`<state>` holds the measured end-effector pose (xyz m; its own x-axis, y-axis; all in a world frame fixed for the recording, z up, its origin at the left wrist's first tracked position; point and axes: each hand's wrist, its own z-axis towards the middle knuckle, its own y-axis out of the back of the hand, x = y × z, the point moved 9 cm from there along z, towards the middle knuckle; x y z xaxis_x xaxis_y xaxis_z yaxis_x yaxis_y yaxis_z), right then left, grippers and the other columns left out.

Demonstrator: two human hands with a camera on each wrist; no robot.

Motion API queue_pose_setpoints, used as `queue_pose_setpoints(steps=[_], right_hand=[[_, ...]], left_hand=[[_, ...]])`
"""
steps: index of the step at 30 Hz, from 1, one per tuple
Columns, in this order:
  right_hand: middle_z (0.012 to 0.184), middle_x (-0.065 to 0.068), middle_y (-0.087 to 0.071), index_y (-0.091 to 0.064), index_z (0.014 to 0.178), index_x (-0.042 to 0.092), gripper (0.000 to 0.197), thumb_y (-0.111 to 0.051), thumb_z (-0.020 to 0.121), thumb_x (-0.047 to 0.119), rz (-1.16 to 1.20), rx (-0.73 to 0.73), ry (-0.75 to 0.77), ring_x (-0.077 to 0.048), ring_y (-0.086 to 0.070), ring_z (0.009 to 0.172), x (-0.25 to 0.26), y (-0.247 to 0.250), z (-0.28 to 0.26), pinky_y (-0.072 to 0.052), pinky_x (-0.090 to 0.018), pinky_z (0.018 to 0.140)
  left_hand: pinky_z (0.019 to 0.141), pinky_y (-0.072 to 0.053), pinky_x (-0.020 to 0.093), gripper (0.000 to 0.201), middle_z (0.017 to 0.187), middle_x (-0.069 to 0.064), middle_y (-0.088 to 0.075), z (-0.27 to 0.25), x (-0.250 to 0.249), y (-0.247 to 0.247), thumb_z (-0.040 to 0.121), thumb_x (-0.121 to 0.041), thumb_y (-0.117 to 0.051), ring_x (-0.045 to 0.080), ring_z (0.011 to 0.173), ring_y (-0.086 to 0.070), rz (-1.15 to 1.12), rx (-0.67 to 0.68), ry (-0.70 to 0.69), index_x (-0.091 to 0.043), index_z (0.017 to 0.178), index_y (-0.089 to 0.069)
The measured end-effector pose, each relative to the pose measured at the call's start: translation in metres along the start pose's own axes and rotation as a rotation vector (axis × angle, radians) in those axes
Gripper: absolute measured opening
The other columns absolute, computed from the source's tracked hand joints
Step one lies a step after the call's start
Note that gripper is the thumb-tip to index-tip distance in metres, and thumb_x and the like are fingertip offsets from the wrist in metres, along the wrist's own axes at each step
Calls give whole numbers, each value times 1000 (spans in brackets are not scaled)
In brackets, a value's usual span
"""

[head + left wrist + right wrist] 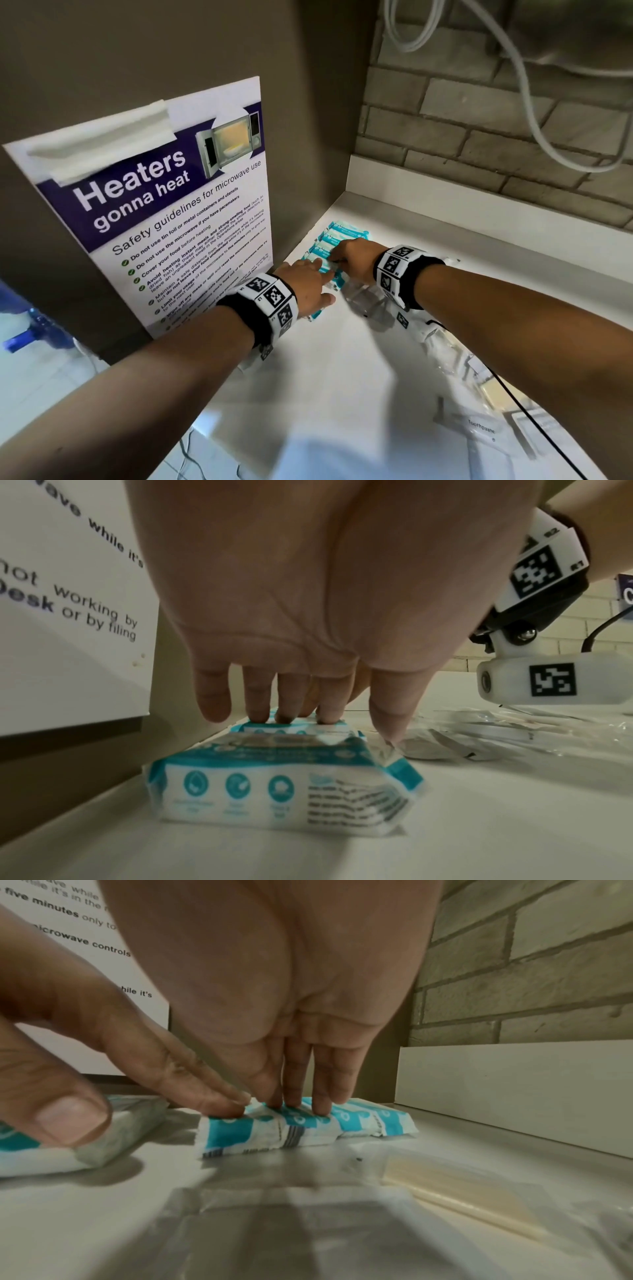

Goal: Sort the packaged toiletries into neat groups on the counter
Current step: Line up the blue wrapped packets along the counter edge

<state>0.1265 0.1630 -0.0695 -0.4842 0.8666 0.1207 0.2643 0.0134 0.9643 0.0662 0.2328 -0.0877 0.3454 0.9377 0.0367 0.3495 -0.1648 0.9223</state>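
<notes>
White counter lit brightly beneath the fingers, grey brick wall set beyond the fingertips, brown panel to their left hung with a microwave safety poster, white cables looped above.

Left arm: bare forearm reaching forward from the lower left, wearing a black wristband with white marker tiles.
Left hand: palm down, fingers straight and slightly spread; in the left wrist view three fingertips press down, and the thumb points down at the right.
Right arm: bare forearm coming in from the right edge, wearing a matching black-and-white marker wristband.
Right hand: palm down, just beyond the left hand; in the right wrist view its straight fingers stand close together, tips pressing down.
Hands together: side by side, fingertips almost meeting.
</notes>
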Motion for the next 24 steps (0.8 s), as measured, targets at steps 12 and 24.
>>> queue_pose_setpoints(steps=[12,24], right_hand=[[136,-7,-57,-55,135,16,41,-52,94,16,-35,-22,170,-28,-51,126,26,-4,-8,-40,-45,107],[145,1,-50,-50,139,22,44,-56,96,18,-5,53,113,-21,-46,133,21,-5,-9,-33,-34,112]], left_hand=[[109,-36,34,68,143,11,-45,-34,41,0,87,-48,-62,27,132,-43,-238,-177,136,-16,143,-43],[94,-50,30,63,127,7,-58,-39,42,7,79,-45,-75,21,112,-60,-443,-288,262,-12,129,-56]])
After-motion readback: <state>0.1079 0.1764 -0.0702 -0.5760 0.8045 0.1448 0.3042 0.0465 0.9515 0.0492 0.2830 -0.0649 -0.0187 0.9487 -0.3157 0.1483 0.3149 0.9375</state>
